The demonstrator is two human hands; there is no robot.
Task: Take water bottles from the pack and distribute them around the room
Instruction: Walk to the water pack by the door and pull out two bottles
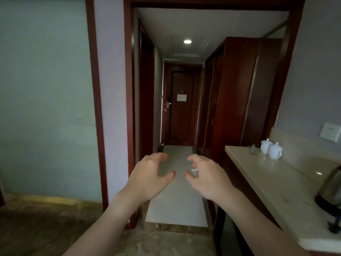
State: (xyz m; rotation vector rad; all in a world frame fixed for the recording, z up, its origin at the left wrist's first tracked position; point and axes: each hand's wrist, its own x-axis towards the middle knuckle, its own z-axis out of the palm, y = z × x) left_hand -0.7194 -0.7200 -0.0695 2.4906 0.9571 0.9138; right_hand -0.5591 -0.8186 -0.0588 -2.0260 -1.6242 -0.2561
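Both hands, left (150, 174) and right (207, 177), reach forward side by side, fingers curled apart, holding nothing.

A dark wooden door frame (129, 108) stands ahead, opening onto a narrow corridor with a dark wooden door (181, 106) at its far end. A tall reddish-brown wooden wardrobe (238, 93) lines the corridor's right side. Nearer, on the right, runs a pale stone countertop (273, 174) — 2 white lidded porcelain cups (271, 148) sit touching at its far end, a metal electric kettle (332, 196) at its near end.
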